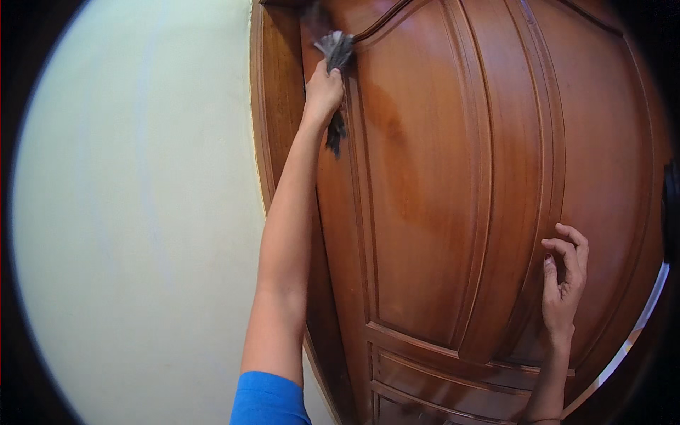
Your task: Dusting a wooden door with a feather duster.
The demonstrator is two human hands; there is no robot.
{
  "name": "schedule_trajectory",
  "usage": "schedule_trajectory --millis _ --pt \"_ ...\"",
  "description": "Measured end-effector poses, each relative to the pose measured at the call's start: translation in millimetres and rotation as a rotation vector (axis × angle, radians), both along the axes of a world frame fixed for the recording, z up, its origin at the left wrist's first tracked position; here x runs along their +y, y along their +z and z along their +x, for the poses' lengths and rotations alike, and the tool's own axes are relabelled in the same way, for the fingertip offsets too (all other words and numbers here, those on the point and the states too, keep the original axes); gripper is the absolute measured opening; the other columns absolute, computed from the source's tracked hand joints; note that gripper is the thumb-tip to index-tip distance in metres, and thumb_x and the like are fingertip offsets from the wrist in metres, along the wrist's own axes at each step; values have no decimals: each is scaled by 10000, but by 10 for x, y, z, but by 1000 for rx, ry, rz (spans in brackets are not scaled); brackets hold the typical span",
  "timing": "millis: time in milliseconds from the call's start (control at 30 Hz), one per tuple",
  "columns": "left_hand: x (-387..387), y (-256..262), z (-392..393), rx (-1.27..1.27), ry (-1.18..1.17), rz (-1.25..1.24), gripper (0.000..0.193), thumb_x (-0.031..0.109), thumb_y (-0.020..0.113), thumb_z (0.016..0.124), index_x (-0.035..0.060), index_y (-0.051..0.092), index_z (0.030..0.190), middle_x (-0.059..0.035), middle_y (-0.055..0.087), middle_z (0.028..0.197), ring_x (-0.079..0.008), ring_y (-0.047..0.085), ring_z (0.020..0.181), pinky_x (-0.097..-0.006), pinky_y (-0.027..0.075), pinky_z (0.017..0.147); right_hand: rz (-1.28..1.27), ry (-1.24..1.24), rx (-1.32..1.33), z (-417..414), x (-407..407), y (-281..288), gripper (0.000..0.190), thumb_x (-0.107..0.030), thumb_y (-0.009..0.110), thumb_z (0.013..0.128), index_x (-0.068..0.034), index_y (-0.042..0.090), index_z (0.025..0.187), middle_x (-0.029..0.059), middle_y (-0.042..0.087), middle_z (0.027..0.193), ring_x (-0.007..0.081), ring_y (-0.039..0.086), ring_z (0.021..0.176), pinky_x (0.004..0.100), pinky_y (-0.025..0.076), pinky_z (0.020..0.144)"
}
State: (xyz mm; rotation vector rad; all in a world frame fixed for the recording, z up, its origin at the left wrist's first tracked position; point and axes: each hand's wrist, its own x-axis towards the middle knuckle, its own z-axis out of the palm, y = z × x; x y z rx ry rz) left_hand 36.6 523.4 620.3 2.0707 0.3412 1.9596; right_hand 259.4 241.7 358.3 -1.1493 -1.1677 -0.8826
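Note:
High up, my left hand [323, 93] grips a dark grey, ragged cloth or duster [337, 49]. Part of it bunches above the fist, and a loose tail hangs below the wrist. The hand is close to the upper left edge of a brown panelled wooden door [425, 186]; whether the cloth touches the wood I cannot tell. My right hand [566, 284] is at the lower right in front of the door, holding nothing, its fingers apart and loosely bent. A darker patch [393, 127], perhaps damp or a shadow, marks the door's left panel.
A pale wall [143, 212] fills the left side, meeting the wooden door frame [279, 79]. Raised mouldings [481, 159] run down the door. A dark object [672, 212], too cut off to name, stands at the far right rim.

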Motion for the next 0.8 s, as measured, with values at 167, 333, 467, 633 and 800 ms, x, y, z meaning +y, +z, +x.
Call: schedule_trajectory --millis 167,333,467,633,800 --pt "-50 8 62 273 -312 -119 128 183 403 973 86 449 1044 2 455 694 -88 418 521 -244 358 440 -72 47 30 -28 -9 -13 217 79 486 783 -13 614 932 119 494 1185 235 490 1098 314 449 868" --pt "229 248 -95 17 38 -74 351 157 395 933 41 441 1261 -87 558 669 -182 559 521 -348 463 471 -67 29 7 -65 -35 -13 205 82 489 790 -13 618 919 118 498 1177 232 499 1085 311 449 860" --pt "-205 162 41 315 -251 -51 288 165 377 972 93 447 1242 -6 459 687 -102 424 511 -249 374 440 -76 9 -14 43 -28 -26 206 93 488 790 -8 622 910 124 495 1176 234 506 1072 314 446 864" --pt "-140 230 84 90 50 110 345 157 438 926 78 478 1259 -63 595 757 -157 579 583 -325 475 506 -64 126 36 -47 21 29 207 98 504 781 -9 622 914 132 503 1164 244 523 1043 316 454 837" --pt "-721 -429 545 442 -466 -27 246 201 517 931 124 448 1154 36 438 624 -79 440 482 -244 409 433 -182 218 -122 -46 166 187 297 53 517 813 -30 586 1090 126 493 1184 233 530 1035 333 448 883"
